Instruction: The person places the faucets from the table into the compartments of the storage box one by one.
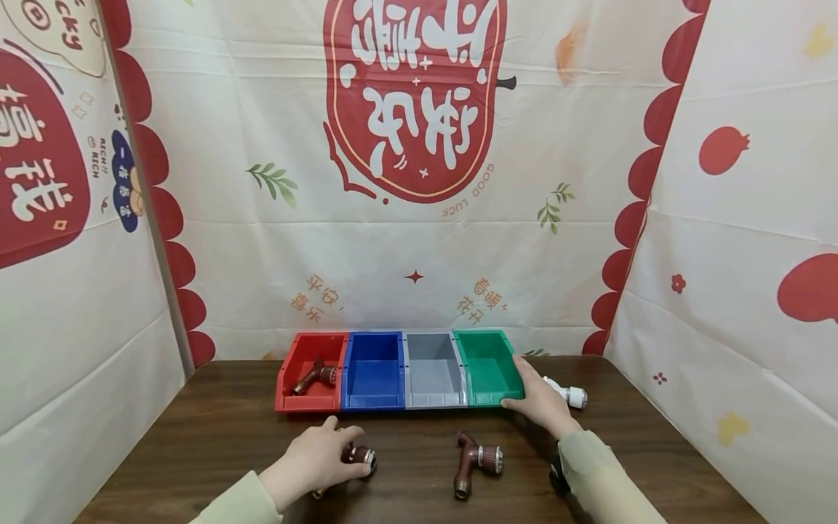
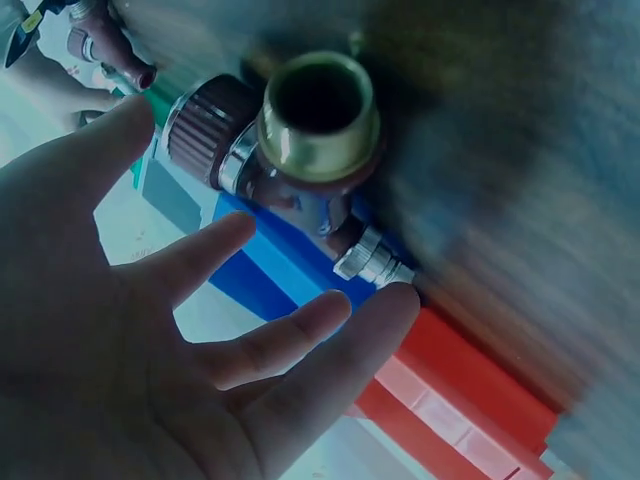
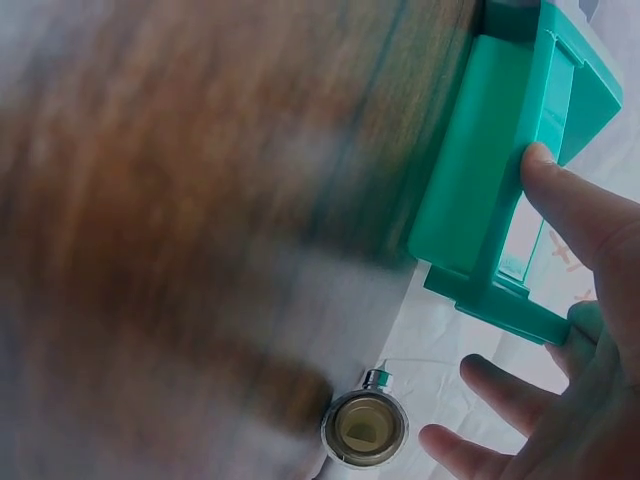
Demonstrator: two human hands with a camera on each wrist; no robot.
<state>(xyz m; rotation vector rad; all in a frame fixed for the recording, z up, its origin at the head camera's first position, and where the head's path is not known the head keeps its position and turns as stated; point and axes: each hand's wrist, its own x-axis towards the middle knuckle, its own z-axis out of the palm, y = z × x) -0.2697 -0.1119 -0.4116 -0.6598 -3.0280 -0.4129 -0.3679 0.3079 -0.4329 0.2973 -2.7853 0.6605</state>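
My left hand (image 1: 317,458) is over a brown faucet (image 1: 356,455) on the table, near the blue and red bins. In the left wrist view its fingers are spread beside the faucet's ribbed brown knob (image 2: 210,130) and brass end (image 2: 318,115), not wrapped round it. At the row's right end, my right hand (image 1: 540,399) holds the green bin (image 1: 487,399) at its front right corner. The thumb rests on the front edge, and the index finger is partly hidden behind the side wall. The other fingers extend past the bin, near a white faucet (image 1: 575,397).
Joined to the green bin are a grey bin (image 1: 435,399), a blue bin (image 1: 373,400) and a red bin (image 1: 308,402). Inside the red one lies a brown faucet (image 1: 316,377). Another brown faucet (image 1: 466,466) lies between my hands. A printed cloth (image 1: 393,247) hangs behind.
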